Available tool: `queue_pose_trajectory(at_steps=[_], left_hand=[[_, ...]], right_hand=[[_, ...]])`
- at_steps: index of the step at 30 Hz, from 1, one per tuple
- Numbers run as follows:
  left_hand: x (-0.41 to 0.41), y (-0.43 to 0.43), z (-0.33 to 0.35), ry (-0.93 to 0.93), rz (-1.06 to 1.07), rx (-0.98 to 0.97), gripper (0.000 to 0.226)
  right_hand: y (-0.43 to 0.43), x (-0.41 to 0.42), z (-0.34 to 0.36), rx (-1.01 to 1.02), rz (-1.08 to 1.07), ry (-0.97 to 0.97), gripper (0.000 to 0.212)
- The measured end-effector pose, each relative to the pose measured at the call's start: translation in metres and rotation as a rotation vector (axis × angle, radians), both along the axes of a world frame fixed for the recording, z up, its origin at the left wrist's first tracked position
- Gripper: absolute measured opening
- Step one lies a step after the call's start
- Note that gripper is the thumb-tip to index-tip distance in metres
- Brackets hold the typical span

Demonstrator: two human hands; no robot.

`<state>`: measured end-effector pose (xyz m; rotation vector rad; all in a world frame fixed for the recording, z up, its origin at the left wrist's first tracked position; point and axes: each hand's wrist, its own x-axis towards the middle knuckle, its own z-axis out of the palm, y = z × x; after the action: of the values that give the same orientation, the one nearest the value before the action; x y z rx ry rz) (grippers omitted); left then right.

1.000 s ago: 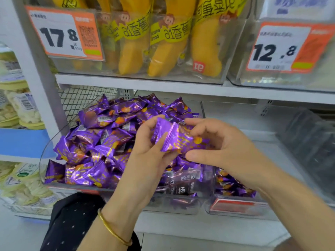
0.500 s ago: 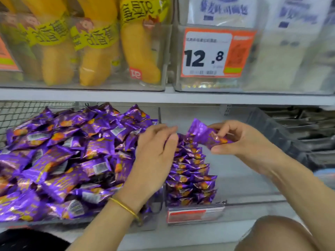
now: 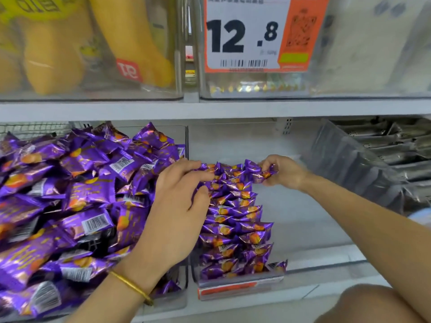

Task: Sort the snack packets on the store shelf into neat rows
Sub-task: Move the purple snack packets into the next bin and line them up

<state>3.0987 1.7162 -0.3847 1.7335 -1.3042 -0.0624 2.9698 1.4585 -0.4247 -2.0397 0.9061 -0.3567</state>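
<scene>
A loose heap of purple snack packets point(image 3: 77, 201) fills the clear bin on the left of the lower shelf. To its right, a neat row of the same purple packets point(image 3: 235, 220) runs from the shelf front to the back. My right hand point(image 3: 283, 171) pinches one purple packet point(image 3: 257, 174) at the far end of that row. My left hand point(image 3: 179, 206) lies at the row's left side, with its fingertips pinching the left ends of the rear packets.
The upper shelf point(image 3: 210, 108) carries clear bins of yellow banana-shaped packs point(image 3: 130, 40) and an orange 12.8 price tag point(image 3: 256, 33). A clear bin of grey packets point(image 3: 382, 155) stands at the right. Bare white shelf point(image 3: 300, 217) lies right of the row.
My right hand has lowered its purple packet down to the back end of the row. My left hand has slid right onto the row's rear packets. The camera has moved closer.
</scene>
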Motion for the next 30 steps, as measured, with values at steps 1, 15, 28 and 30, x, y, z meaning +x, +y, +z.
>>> queue_pose_trajectory(at_steps=[1,15,28,30], left_hand=[[0.0,0.0,0.001,0.004,-0.002,0.003,0.033],[0.0,0.0,0.0,0.0,-0.007,-0.014,0.041],[0.031,0.025,0.036,0.059,0.08,-0.076,0.028],[0.048,0.038,0.044,-0.01,0.186,-0.051,0.034]], right_hand=[[0.0,0.0,-0.002,-0.035,-0.004,0.024,0.033],[0.031,0.013,-0.007,-0.166,-0.273,0.128,0.055],[0.035,0.008,0.008,-0.04,-0.299,0.182,0.094],[0.048,0.007,0.022,-0.101,-0.287,0.141,0.083]])
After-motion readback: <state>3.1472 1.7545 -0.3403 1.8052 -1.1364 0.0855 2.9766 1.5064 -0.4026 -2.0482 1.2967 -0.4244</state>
